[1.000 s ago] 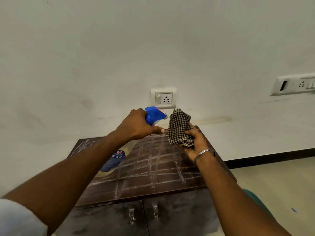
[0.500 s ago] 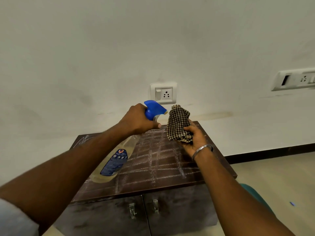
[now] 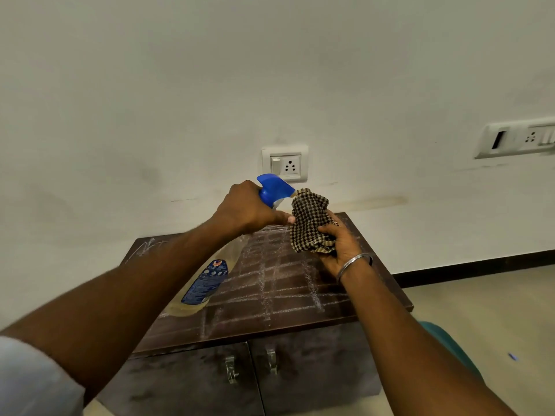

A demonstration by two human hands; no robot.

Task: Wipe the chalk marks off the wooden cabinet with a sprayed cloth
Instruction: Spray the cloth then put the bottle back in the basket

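A dark wooden cabinet (image 3: 375, 283) stands against the wall, its top covered with a grid of white chalk marks (image 3: 270, 283). More chalk scribbles sit at the back left corner. My left hand (image 3: 246, 210) grips a spray bottle (image 3: 207, 283) with a blue trigger head, a finger on the trigger. The nozzle points straight at a bunched brown checked cloth (image 3: 309, 220), almost touching it. My right hand (image 3: 339, 244), with a metal bangle on the wrist, holds that cloth up above the cabinet top.
A white wall socket (image 3: 285, 163) is just behind the bottle, and a second switch panel (image 3: 516, 138) is at the far right. Two cabinet doors with metal handles (image 3: 250, 366) face me. Beige floor and a teal object (image 3: 450, 343) lie to the right.
The bottle's head has tipped up and moved closer to the cloth. Both hands stay above the cabinet's back edge, and the view has dipped slightly.
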